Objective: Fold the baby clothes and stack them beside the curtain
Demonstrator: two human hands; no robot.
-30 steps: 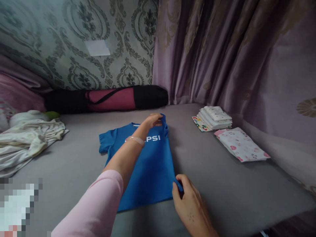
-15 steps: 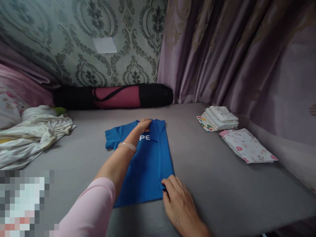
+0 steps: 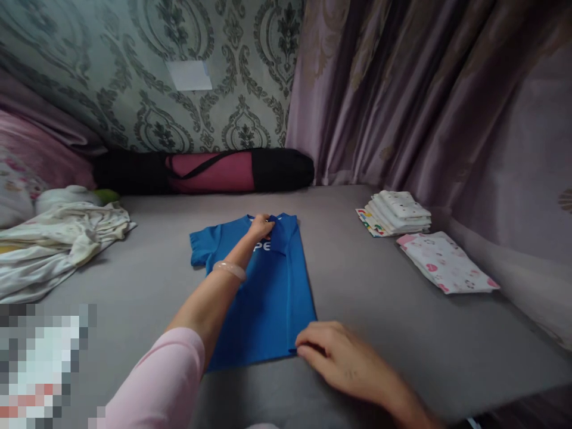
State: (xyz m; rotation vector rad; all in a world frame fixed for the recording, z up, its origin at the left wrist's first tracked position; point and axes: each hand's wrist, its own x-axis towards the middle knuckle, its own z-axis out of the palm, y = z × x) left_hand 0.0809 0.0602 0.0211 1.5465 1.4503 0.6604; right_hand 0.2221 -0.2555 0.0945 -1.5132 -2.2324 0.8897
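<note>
We have a blue T-shirt [image 3: 245,316] lying flat mid-bed, collar toward the far edge, hem toward us. Its right side is folded inward over the front, sleeve included; the left sleeve [image 3: 203,244] sticks out. White letters "PE" show on the chest, the rest covered.

Our left hand [image 3: 261,226] is on the folded-over sleeve near the collar, fingers curled; we can't tell whether it pinches cloth. A pale bangle [image 3: 230,270] sits on that wrist, and the arm crosses the shirt's front. Our right hand [image 3: 328,351] is at the hem's right corner, thumb and fingers bent, fingertips at the folded edge; blurred, so we can't tell if it grips.

Toward the bed's [image 3: 379,369] right edge we see a pink-print folded cloth [image 3: 447,262]; just beyond it, near the far right corner, a stack of folded cloths [image 3: 395,213]. Along the far edge, against the patterned wall [image 3: 241,77], lies a long black-and-maroon bag [image 3: 214,173]. Toward the left side, a crumpled cream heap of cloth [image 3: 67,238]. Purple curtains [image 3: 379,89] hang behind the stack.
</note>
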